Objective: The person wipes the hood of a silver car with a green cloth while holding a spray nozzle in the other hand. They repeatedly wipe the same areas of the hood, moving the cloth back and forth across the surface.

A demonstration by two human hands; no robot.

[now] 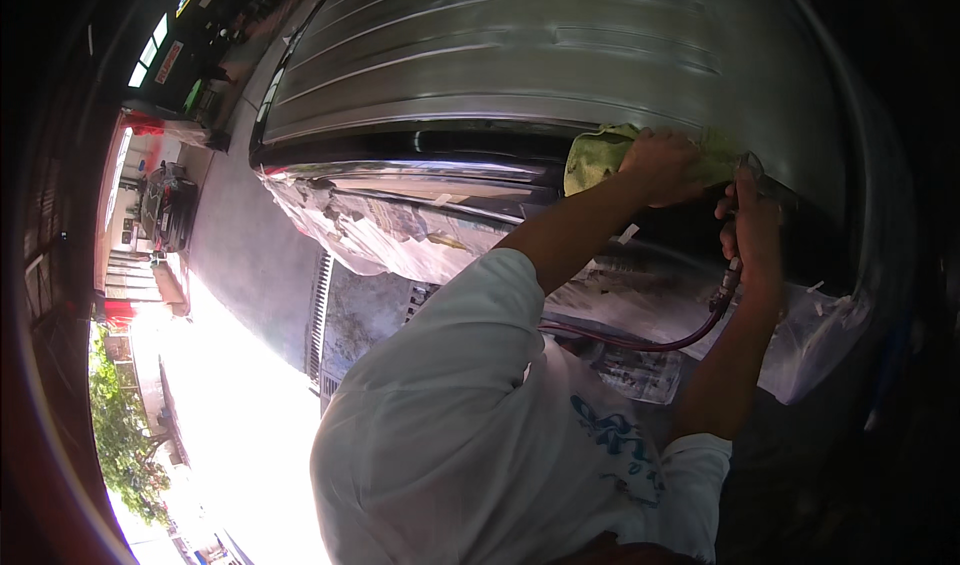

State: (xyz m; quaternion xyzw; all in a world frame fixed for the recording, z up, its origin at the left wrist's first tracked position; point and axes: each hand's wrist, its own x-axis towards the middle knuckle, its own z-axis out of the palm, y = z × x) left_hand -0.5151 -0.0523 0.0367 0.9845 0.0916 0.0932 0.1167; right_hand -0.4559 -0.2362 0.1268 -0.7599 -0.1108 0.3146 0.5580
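My left hand (662,168) presses a yellow-green cloth (596,162) against the dark edge of a vehicle's roof (520,60). The fingers are curled over the cloth. Just right of it, my right hand (750,215) is closed round an air blow gun, mostly hidden in the grip. The gun's metal hose coupling (731,277) shows below the hand. From there a dark red hose (640,344) curves down and left past my body. The gun's tip is close to the cloth's right end; whether they touch, I cannot tell.
Masking paper and plastic sheeting (400,223) hang along the vehicle's side below the roof edge. Bits of tape stick to it. A floor grate (320,310) runs beside the vehicle. Farther left stands a dark car (168,208), with bright sunlit ground (230,415) nearer.
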